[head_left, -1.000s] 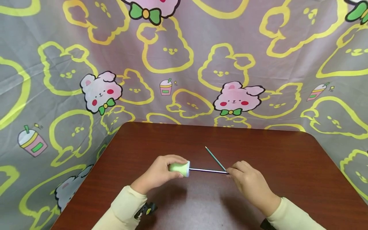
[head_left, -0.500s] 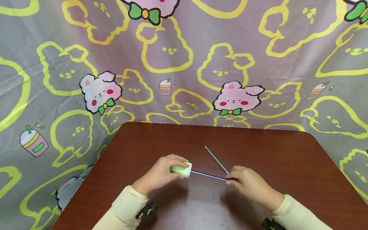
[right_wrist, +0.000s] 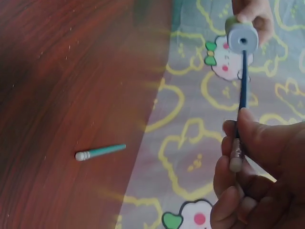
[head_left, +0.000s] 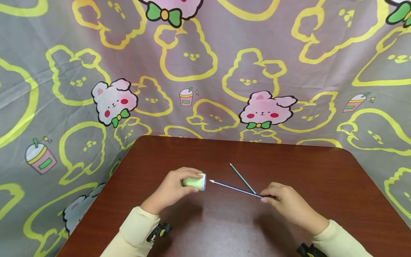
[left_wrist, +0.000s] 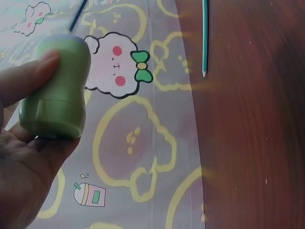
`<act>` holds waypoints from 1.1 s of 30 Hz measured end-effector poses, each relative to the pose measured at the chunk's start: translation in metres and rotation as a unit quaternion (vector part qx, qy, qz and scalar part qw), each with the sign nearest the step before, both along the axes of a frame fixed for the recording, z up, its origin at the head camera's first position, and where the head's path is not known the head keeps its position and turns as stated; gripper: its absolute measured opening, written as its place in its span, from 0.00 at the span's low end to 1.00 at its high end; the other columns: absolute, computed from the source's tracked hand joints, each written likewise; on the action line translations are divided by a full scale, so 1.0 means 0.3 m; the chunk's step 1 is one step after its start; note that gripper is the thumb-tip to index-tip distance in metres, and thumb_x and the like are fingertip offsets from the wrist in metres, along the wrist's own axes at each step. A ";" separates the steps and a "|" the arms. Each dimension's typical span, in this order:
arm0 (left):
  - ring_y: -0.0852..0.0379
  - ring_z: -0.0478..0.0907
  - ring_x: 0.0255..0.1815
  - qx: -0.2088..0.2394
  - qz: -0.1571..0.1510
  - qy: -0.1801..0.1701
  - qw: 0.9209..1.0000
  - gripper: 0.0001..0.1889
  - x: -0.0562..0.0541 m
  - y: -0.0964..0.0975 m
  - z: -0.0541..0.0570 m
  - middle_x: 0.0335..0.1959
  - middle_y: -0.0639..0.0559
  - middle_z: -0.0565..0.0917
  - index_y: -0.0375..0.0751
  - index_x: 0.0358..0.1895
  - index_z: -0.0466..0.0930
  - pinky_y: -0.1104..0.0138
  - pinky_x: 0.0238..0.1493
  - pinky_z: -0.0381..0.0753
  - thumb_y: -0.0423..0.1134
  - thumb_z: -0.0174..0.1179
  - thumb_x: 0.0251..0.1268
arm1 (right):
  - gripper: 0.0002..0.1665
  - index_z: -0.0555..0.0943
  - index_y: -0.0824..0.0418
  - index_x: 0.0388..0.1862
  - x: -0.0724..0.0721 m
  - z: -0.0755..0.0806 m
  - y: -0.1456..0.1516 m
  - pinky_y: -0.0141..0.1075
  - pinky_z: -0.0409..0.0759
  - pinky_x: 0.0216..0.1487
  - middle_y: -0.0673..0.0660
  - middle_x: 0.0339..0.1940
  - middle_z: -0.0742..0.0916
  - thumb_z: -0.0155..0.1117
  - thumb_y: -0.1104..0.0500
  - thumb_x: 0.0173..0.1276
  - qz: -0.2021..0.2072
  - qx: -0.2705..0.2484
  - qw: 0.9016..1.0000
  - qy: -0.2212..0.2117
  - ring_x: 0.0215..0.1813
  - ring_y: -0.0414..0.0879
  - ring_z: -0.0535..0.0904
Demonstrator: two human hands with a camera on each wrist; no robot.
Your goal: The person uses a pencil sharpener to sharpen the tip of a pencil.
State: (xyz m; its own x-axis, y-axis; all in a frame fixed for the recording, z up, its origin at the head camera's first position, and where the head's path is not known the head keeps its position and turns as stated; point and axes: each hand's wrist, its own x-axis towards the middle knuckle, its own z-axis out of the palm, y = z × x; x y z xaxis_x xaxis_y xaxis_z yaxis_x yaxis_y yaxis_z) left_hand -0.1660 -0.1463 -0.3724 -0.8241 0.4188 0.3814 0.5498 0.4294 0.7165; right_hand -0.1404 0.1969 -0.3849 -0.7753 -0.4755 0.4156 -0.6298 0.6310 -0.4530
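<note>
My left hand [head_left: 169,189] grips a light green pencil sharpener [head_left: 193,182], waisted in shape, held sideways above the table. Its pale end faces right and shows a round dark hole in the right wrist view. A dark blue striped pencil [head_left: 232,187] is pinched near its eraser end between the thumb and fingers of my right hand [head_left: 287,201]. Its bare sharpened tip points at the sharpener, a small gap apart in the head view. On the table lies a teal pencil [head_left: 240,176], its tip toward the back; the held pencil overlaps its near end in the head view.
The brown wooden table [head_left: 308,171] has rounded far corners. Behind it and along the sides hangs a grey curtain [head_left: 212,89] with cartoon prints. Dark wrist-worn devices [head_left: 158,232] sit under the cream sleeves [head_left: 135,228].
The blue pencil has come out of the sharpener, so its tip now shows. My left hand has shifted slightly left and up with the sharpener; my right hand has moved right with the pencil.
</note>
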 end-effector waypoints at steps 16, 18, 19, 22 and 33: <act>0.50 0.79 0.50 0.056 0.036 -0.040 0.997 0.21 0.011 0.012 0.000 0.50 0.47 0.84 0.38 0.49 0.85 0.67 0.47 0.79 0.29 0.73 0.47 | 0.09 0.86 0.58 0.31 0.003 -0.033 0.021 0.27 0.72 0.26 0.42 0.28 0.82 0.73 0.70 0.52 -0.023 -0.088 0.996 -0.017 0.29 0.29 0.72; 0.50 0.79 0.49 0.057 0.037 -0.039 0.997 0.21 0.013 0.014 -0.001 0.49 0.47 0.84 0.38 0.49 0.84 0.66 0.46 0.79 0.29 0.73 0.47 | 0.08 0.86 0.60 0.31 0.003 -0.040 0.018 0.28 0.71 0.24 0.43 0.27 0.82 0.73 0.70 0.52 -0.029 -0.101 0.994 -0.025 0.28 0.29 0.71; 0.51 0.79 0.49 0.056 0.039 -0.035 0.997 0.21 0.014 0.015 -0.002 0.49 0.47 0.84 0.39 0.49 0.84 0.66 0.46 0.79 0.28 0.73 0.46 | 0.08 0.86 0.61 0.31 0.003 -0.043 0.015 0.28 0.71 0.24 0.43 0.27 0.82 0.73 0.70 0.52 -0.033 -0.106 0.993 -0.027 0.27 0.29 0.70; 0.52 0.78 0.48 0.051 0.042 -0.023 0.998 0.23 0.013 0.017 -0.005 0.49 0.48 0.84 0.39 0.49 0.84 0.66 0.46 0.79 0.27 0.74 0.44 | 0.07 0.86 0.63 0.31 0.001 -0.048 0.009 0.28 0.71 0.24 0.43 0.26 0.82 0.73 0.70 0.52 -0.048 -0.118 0.991 -0.041 0.26 0.30 0.70; 0.53 0.77 0.48 0.035 0.055 0.021 0.998 0.27 0.003 0.021 -0.027 0.48 0.50 0.82 0.39 0.52 0.82 0.66 0.47 0.76 0.25 0.71 0.41 | 0.08 0.86 0.65 0.35 -0.010 -0.057 -0.006 0.30 0.73 0.28 0.50 0.28 0.85 0.72 0.63 0.57 -0.140 -0.140 0.966 -0.168 0.27 0.34 0.72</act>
State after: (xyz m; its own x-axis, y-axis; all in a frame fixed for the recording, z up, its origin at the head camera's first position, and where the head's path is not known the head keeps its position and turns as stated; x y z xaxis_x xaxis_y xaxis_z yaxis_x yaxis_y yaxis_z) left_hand -0.1650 -0.1400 -0.3804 -0.8465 0.2969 0.4419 0.5319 0.4383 0.7245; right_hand -0.1434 0.1952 -0.4020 -0.9707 -0.1340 0.1993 -0.2399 0.5780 -0.7800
